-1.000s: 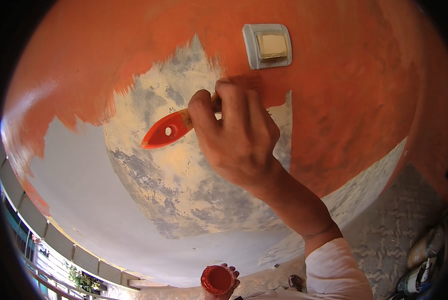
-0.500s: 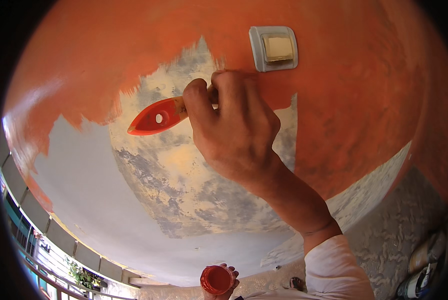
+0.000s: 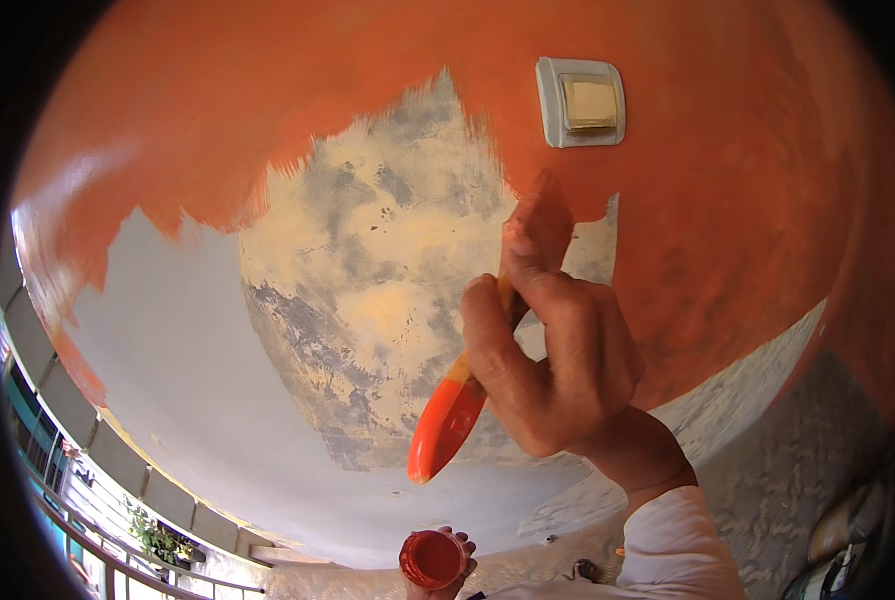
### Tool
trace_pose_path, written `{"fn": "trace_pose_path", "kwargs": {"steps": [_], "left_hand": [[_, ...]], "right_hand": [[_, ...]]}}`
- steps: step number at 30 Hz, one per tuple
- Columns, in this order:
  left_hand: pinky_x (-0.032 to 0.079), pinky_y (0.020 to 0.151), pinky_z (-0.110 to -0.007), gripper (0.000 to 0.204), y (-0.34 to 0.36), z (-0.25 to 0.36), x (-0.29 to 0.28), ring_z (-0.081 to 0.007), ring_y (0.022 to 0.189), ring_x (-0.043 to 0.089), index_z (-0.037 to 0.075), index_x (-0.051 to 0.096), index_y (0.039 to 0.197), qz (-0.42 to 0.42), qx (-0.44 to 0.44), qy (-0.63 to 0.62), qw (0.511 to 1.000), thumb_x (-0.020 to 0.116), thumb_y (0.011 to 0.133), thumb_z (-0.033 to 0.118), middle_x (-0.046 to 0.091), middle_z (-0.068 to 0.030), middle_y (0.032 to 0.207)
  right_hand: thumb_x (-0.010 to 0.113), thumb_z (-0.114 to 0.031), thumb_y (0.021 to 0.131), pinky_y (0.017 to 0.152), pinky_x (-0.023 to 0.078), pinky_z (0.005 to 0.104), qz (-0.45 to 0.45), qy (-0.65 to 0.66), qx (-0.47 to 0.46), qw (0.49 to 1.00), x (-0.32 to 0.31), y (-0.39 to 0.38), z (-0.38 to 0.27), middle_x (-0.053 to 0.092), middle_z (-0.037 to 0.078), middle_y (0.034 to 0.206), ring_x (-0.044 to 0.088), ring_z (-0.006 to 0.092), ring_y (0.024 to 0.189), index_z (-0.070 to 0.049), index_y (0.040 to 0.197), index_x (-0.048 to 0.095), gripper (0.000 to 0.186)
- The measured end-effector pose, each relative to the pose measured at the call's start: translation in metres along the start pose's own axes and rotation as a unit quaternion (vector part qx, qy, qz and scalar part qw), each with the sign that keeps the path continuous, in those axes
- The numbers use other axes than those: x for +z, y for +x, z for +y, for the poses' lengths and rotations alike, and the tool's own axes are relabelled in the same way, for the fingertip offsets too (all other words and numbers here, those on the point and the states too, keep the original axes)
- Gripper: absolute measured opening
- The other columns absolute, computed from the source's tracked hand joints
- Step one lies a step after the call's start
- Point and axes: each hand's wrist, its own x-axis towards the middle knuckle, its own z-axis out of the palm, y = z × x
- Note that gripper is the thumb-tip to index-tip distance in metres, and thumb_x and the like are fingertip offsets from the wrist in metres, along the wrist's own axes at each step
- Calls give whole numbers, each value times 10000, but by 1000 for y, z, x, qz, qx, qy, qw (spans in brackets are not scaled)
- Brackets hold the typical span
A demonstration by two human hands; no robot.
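Observation:
My right hand (image 3: 568, 350) is closed round a paintbrush (image 3: 451, 415) with an orange-red handle. Its bristles, coated in orange paint, point up and rest on or very near the wall below the light switch (image 3: 590, 102). The wall (image 3: 318, 250) is partly covered in orange paint, with a ragged brushed edge. Below that edge show a patchy cream and grey area and a plain pale grey area. Low in the picture my left hand (image 3: 465, 560) holds a small round container (image 3: 433, 558) of red-orange paint, its mouth facing up; some of its fingers show round the side.
A metal railing (image 3: 118, 563) and a green plant (image 3: 158, 535) lie beyond the wall at the lower left. Patterned flooring (image 3: 748, 490) runs along the lower right, where several dark and pale items (image 3: 836, 550) stand. A foot (image 3: 588, 570) shows near my right sleeve.
My right hand has moved right and down, and the brush has turned from sideways to steep, bristles up. The left hand with the paint container stays about the same.

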Motion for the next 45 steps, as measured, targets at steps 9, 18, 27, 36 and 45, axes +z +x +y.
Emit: {"fn": "trace_pose_path", "kwargs": {"steps": [9, 18, 27, 36, 45], "left_hand": [[555, 866, -475, 593, 7, 6, -5, -354, 1124, 626, 83, 622, 1407, -18, -69, -91, 993, 575, 1025, 534, 667, -161, 1255], [555, 863, -473, 636, 8, 11, -12, -356, 1119, 623, 83, 621, 1417, -6, -79, -149, 986, 592, 1002, 564, 666, -162, 1256], [562, 841, -473, 740, 11, 6, -17, -364, 1106, 622, 71, 623, 1419, -8, 4, -11, 1000, 635, 941, 635, 666, -162, 1257], [572, 885, -494, 798, 16, 10, -13, -377, 1139, 620, 59, 629, 1419, -16, -6, -28, 999, 689, 890, 653, 663, -174, 1280], [566, 929, -513, 881, 10, 9, -11, -374, 1195, 609, 73, 591, 1474, -31, -12, -38, 999, 734, 855, 684, 645, -173, 1332]], "right_hand": [[738, -2, 731, 476, 390, 235, -69, -59, 22, 996, 27, -13, 25, 660, 136, 967, 559, 160, 691, -54, 849, 640, 163], [752, 89, 725, 557, 490, 267, -71, -69, 54, 994, 47, 8, 11, 592, 42, 916, 610, 153, 723, -92, 938, 687, 287], [698, 28, 775, 481, 346, 303, -4, -37, 41, 998, 66, 15, 12, 493, 79, 821, 456, 175, 652, -35, 878, 620, 144], [704, -19, 754, 495, 362, 317, 13, -20, 33, 999, 70, 25, 16, 475, 83, 809, 464, 187, 642, -20, 881, 631, 147], [786, 45, 760, 572, 559, 254, -36, 64, 18, 997, 21, 16, -16, 715, 147, 1091, 709, 225, 822, -59, 1034, 728, 299]]}}
